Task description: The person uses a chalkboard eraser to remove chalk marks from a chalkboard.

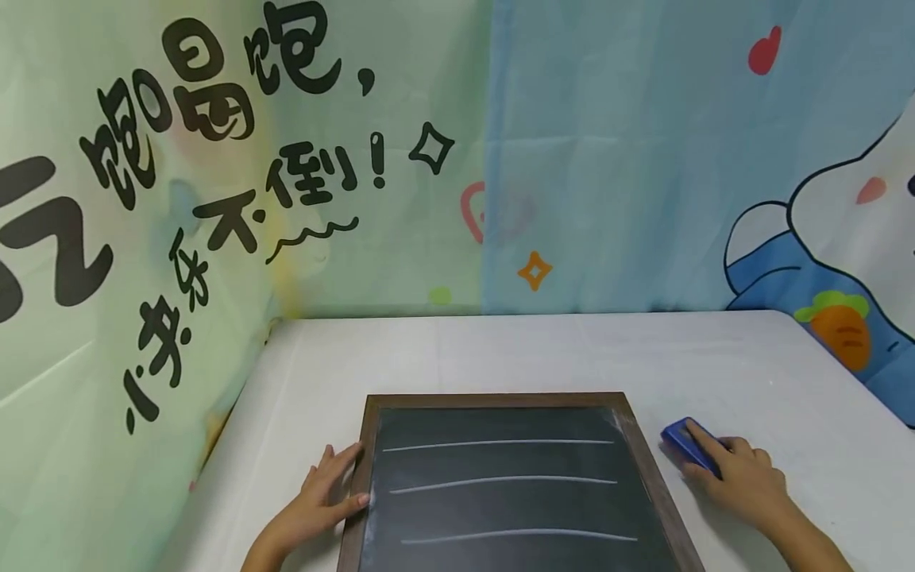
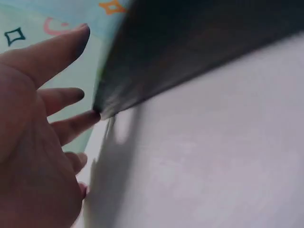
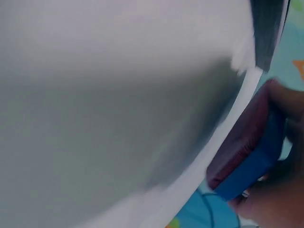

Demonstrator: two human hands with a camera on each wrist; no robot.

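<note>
A dark chalkboard (image 1: pixel 500 504) in a brown wooden frame lies at the front of the table, with three white chalk lines across it. At its left side my left hand (image 1: pixel 314 500) touches the frame with spread, fairly straight fingers; the left wrist view shows that hand (image 2: pixel 42 123) beside the board's dark edge (image 2: pixel 190 57). To the right of the board, my right hand (image 1: pixel 743 477) grips a blue chalkboard eraser (image 1: pixel 689 449). In the right wrist view the eraser (image 3: pixel 249 142) shows a dark reddish underside, tilted, above the white surface.
The table (image 1: pixel 457 349) has a white cover. Behind it hangs a blue printed cloth (image 1: pixel 608 159), and a pale green cloth (image 1: pixel 400 262) with dark lettering runs along the left side and back. The table's right edge slopes past a printed carrot (image 1: pixel 843 334).
</note>
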